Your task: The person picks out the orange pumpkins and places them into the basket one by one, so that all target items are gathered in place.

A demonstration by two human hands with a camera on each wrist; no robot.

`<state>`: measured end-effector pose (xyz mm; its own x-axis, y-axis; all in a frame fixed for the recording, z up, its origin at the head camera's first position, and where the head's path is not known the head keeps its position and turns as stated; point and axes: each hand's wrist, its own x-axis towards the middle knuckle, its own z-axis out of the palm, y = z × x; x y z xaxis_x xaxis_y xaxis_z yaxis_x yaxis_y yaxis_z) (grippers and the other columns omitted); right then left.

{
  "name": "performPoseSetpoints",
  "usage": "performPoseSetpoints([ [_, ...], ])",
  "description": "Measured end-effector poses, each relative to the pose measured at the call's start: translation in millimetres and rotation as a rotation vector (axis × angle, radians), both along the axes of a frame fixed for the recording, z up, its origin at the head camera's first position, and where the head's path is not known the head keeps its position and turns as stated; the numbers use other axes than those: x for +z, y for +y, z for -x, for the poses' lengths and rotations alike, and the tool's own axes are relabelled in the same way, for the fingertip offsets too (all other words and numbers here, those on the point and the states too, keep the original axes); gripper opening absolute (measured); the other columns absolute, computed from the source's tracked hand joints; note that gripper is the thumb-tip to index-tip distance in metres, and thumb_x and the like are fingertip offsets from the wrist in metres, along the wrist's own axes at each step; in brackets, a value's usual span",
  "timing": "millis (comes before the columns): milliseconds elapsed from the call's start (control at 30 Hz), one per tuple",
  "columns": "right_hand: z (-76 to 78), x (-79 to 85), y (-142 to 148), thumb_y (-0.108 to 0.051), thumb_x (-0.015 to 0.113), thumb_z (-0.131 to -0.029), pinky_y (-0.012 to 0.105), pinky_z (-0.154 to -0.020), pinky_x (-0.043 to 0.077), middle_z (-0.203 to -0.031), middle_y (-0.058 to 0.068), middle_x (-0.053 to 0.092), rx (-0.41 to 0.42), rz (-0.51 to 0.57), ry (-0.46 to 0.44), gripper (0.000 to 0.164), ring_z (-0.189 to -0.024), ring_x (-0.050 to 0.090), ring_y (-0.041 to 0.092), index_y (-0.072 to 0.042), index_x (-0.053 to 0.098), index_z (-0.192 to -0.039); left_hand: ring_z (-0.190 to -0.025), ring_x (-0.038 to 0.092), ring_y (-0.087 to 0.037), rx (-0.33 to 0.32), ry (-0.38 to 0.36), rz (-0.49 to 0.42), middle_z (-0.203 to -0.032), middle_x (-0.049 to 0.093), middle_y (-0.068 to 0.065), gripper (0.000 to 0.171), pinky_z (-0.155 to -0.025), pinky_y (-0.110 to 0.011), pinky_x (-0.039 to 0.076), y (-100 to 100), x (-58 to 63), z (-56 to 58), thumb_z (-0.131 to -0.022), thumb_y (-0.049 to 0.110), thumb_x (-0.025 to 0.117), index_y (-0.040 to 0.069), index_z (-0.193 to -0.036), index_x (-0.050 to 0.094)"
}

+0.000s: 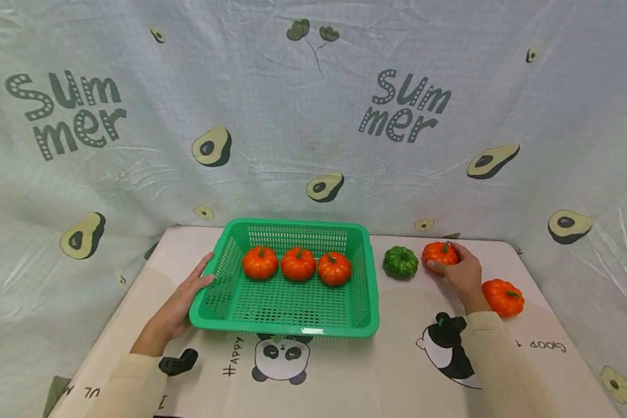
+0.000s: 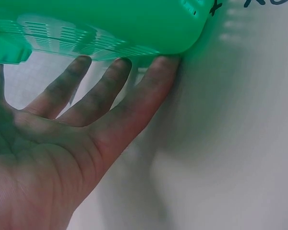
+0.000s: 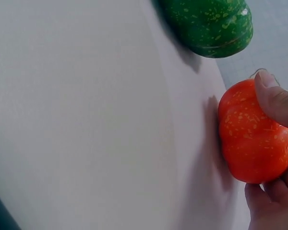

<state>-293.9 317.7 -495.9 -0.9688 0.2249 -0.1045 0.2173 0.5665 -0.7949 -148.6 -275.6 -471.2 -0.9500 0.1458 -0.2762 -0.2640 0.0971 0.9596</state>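
Note:
A green plastic basket [image 1: 284,332] with slotted walls holds three small orange pumpkins, the left one [image 1: 260,263], the middle one [image 1: 298,265] and the right one [image 1: 334,269]. My left hand [image 1: 176,305] rests against the basket's left side, its fingertips [image 2: 120,67] touching the outer wall. At the back right, my right hand [image 1: 465,277] grips another orange pumpkin [image 1: 438,254]. In the right wrist view the thumb [image 3: 277,101] lies over this pumpkin [image 3: 254,139] near its stem, with the other fingers on the opposite side.
A green speckled pumpkin [image 1: 400,262] sits between the basket and my right hand. One more orange pumpkin [image 1: 503,298] lies right of my right wrist. The pale table [image 1: 345,377] bears printed pandas and lettering. Behind it hangs a white cloth [image 1: 271,104] printed with avocados.

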Motion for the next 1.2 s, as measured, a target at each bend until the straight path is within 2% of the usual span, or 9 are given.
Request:
performPoseSetpoints([
  [933, -6.5, 21.9, -13.0, -0.021, 0.085, -0.087, 0.058, -0.121, 0.035, -0.163, 0.025, 0.041, 0.048, 0.020, 0.128, 0.087, -0.148, 0.041, 0.046, -0.005, 0.040, -0.160, -0.153, 0.018, -0.041, 0.005, -0.009, -0.013, -0.177, -0.007, -0.014, 0.068, -0.093, -0.021, 0.046, -0.8, 2.1, -0.2, -0.113, 0.040, 0.035, 0.041, -0.167, -0.007],
  [1200, -10.7, 27.8, -16.9, -0.020, 0.084, -0.087, 0.057, -0.121, 0.036, -0.162, 0.025, 0.044, 0.050, 0.021, 0.130, 0.085, -0.147, 0.043, 0.045, -0.005, 0.041, -0.159, -0.152, 0.018, -0.040, 0.001, -0.011, -0.001, -0.177, -0.006, -0.013, 0.068, -0.094, -0.022, 0.044, 0.0, 0.8, -0.1, -0.113, 0.041, 0.035, 0.040, -0.167, -0.007],
])
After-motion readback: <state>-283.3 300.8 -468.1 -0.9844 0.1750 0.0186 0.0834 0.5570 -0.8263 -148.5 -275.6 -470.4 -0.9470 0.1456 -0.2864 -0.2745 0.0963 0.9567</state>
